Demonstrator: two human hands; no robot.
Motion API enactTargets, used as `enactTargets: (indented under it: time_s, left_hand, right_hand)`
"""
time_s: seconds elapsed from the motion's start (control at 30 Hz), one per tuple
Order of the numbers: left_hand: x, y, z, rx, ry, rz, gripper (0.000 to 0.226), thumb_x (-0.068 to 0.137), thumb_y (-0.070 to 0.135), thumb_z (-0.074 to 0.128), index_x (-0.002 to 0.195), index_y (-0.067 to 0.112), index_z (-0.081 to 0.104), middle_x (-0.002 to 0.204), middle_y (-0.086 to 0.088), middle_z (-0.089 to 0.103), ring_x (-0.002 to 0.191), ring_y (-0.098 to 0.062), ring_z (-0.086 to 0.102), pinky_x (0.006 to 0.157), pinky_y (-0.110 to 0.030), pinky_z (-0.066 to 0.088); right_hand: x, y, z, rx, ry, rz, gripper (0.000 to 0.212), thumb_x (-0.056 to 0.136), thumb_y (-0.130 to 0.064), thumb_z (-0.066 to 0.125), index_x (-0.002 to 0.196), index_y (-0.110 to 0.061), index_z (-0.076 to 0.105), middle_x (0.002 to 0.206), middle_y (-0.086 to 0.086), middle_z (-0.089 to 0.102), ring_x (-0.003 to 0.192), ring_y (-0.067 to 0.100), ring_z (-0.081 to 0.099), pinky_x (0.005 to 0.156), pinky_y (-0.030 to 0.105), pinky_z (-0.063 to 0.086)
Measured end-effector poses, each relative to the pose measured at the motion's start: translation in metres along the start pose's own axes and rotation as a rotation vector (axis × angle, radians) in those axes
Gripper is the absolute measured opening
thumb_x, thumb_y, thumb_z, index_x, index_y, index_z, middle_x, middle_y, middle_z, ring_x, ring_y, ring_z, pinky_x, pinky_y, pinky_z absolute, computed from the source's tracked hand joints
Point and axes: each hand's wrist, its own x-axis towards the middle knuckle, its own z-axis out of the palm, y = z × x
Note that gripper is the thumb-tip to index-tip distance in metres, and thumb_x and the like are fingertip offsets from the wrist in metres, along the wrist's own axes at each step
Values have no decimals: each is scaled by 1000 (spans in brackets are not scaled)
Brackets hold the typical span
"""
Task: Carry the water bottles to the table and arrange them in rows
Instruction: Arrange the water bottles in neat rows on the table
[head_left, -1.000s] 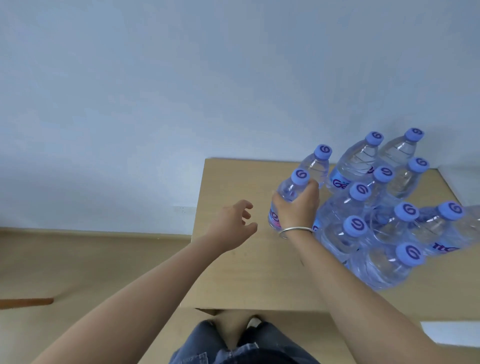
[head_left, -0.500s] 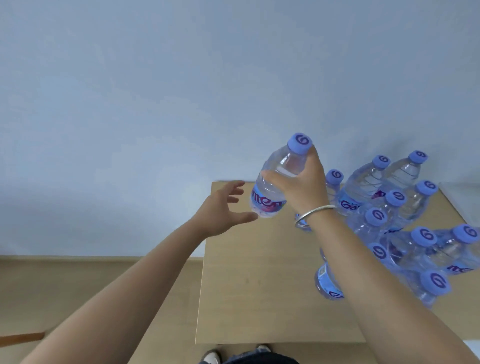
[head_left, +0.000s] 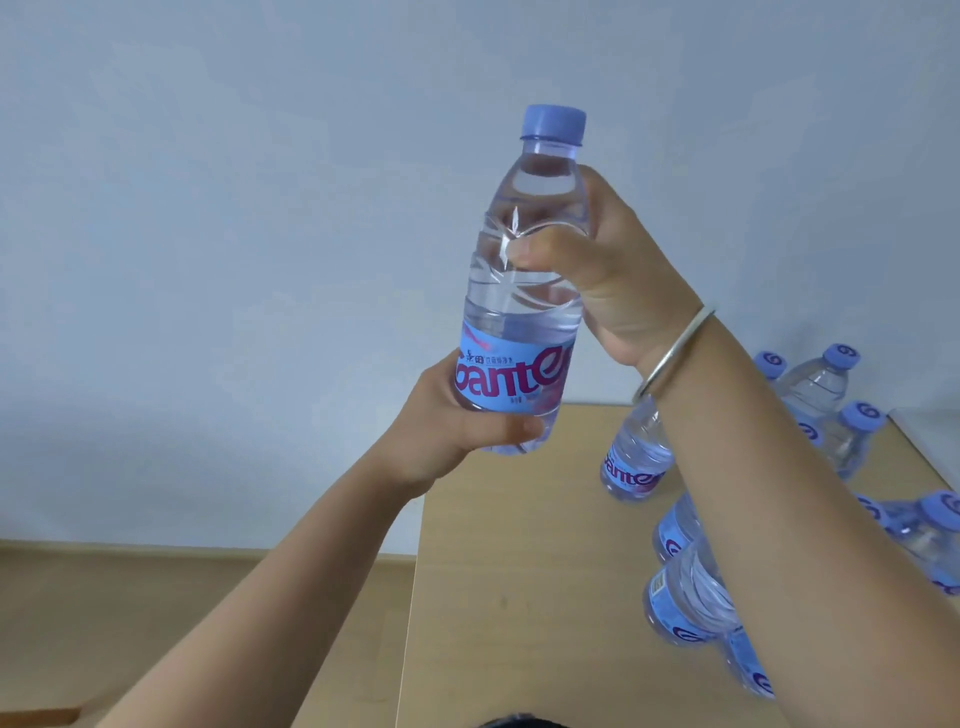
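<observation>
Bottle (head_left: 524, 291) upright above table (head_left: 519, 597) — left hand (head_left: 441, 436) fingers curl round label, right hand (head_left: 608, 260) clasps shoulder.

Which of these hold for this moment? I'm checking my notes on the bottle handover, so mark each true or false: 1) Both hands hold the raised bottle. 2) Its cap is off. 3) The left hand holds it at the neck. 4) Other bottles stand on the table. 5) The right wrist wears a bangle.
1) True: the left hand and the right hand both grip the raised bottle.
2) False: its blue cap is on.
3) False: the left hand grips the lower part by the label; the right hand holds the upper part.
4) True: other bottles stand on the table.
5) True: a silver bangle sits on the right wrist.
</observation>
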Motion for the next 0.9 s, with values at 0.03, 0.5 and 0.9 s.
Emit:
enactTargets:
  time_s: [0.03, 0.5, 0.9]
  left_hand:
    - [1, -1, 2, 7, 49, 7, 38, 59, 15, 75, 90, -2, 61, 71, -11, 63, 63, -22, 59, 56, -25, 48]
    - [3, -35, -2, 250, 381, -36, 59, 45, 39, 84, 97, 25, 59, 85, 9, 70, 76, -8, 68, 66, -24, 57]
    - [7, -111, -25, 491, 535, -202, 43, 57, 38, 84, 83, 44, 50, 86, 21, 62, 85, 8, 58, 66, -7, 42]
  right_hand:
    - [1, 0, 1, -41, 27, -18, 43, 61, -21, 69, 100, -16, 51, 83, -11, 64, 79, 9, 62, 73, 29, 48]
    - [6, 31, 2, -302, 33, 103, 65, 56, -38, 78, 113, -26, 49, 114, -5, 61, 93, 15, 67, 88, 36, 53]
    - [11, 114, 21, -442, 52, 335, 58, 58, -33, 83, 105, -22, 52, 104, -4, 64, 96, 14, 61, 87, 34, 51]
